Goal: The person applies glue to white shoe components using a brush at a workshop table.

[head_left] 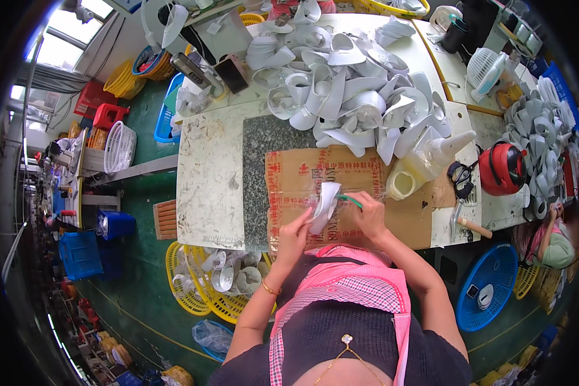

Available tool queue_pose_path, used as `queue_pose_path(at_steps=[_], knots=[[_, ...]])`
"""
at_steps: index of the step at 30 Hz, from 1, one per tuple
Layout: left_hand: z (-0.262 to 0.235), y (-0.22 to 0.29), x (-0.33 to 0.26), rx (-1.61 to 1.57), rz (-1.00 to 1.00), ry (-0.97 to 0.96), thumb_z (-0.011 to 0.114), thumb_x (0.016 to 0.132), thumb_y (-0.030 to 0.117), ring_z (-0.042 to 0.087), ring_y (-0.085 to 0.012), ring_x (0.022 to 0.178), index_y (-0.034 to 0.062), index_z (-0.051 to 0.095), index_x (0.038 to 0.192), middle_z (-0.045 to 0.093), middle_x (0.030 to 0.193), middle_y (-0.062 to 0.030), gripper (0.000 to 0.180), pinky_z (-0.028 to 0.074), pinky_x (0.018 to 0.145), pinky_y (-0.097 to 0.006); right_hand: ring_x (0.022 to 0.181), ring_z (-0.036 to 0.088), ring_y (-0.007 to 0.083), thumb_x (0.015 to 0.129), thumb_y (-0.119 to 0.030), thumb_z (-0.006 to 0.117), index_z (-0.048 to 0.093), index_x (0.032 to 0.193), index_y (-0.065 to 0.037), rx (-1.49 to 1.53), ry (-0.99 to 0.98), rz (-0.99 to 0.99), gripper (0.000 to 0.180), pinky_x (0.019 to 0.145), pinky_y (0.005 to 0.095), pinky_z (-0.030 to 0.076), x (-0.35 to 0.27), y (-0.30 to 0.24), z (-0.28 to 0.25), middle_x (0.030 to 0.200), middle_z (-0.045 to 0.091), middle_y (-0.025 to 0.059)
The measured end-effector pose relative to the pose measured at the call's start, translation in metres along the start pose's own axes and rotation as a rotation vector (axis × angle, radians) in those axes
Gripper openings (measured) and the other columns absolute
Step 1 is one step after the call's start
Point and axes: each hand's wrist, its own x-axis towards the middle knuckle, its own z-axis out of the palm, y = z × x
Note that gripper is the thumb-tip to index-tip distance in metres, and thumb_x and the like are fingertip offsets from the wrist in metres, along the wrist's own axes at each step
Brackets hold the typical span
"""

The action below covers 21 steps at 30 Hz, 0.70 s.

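White shoe piece (325, 204) is gripped in left hand (294, 235) over the cardboard sheet (289, 177) at the tabletop's near edge. Green-handled tool (350, 201) is clenched in right hand (368, 215), tip at the piece. Piece should be kept steady, strokes short; glue bottle (424, 164) lies just right.

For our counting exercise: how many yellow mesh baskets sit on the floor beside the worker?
1: the yellow basket holding white pieces lies on the green floor beside the left forearm; others may be hidden.
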Motion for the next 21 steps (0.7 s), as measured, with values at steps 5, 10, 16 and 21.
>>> queue_pose_path(at_steps=[5, 10, 16, 21], knots=[[0.016, -0.024, -0.023, -0.216, -0.07, 0.014, 0.068, 0.086, -0.004, 0.075, -0.0196, 0.08, 0.0029, 0.074, 0.116, 0.075, 0.096, -0.0187, 0.031, 0.057, 0.072, -0.031, 0.085, 0.071, 0.033, 0.086, -0.007, 0.066, 0.074, 0.104, -0.013, 0.128, -0.161, -0.009, 0.021, 0.071, 0.0412, 0.056, -0.014, -0.003, 0.005, 0.095, 0.072, 0.0109], [0.025, -0.021, -0.024, -0.093, 0.041, 0.006, 0.067, 0.086, -0.004, 0.075, -0.0228, 0.082, 0.0011, 0.076, 0.108, 0.076, 0.096, -0.015, 0.024, 0.059, 0.073, -0.031, 0.084, 0.07, 0.0331, 0.088, -0.005, 0.065, 0.075, 0.102, -0.009, 0.118, 0.062, 0.129, 0.017, 0.073, 0.0409, 0.054, -0.015, -0.002, 0.002, 0.096, 0.072, 0.0136], [0.02, -0.022, -0.018, -0.079, 0.079, 0.047, 0.067, 0.087, -0.003, 0.074, -0.0228, 0.08, 0.0006, 0.075, 0.109, 0.076, 0.096, -0.0145, 0.023, 0.059, 0.069, -0.033, 0.084, 0.069, 0.0325, 0.092, -0.006, 0.065, 0.074, 0.103, -0.008, 0.185, 0.011, 0.185, 0.015, 0.073, 0.0393, 0.052, -0.02, -0.001, -0.032, 0.095, 0.07, 0.0143], [-0.023, 0.033, 0.012, 0.06, 0.165, 0.229, 0.066, 0.087, -0.003, 0.074, -0.0268, 0.081, 0.0019, 0.075, 0.106, 0.075, 0.095, -0.0148, 0.021, 0.059, 0.073, -0.034, 0.088, 0.069, 0.03, 0.094, -0.005, 0.063, 0.072, 0.109, -0.008, -0.08, 0.536, 0.323, 0.018, 0.075, 0.0368, 0.052, -0.016, 0.027, -0.103, 0.099, 0.07, 0.0131]])
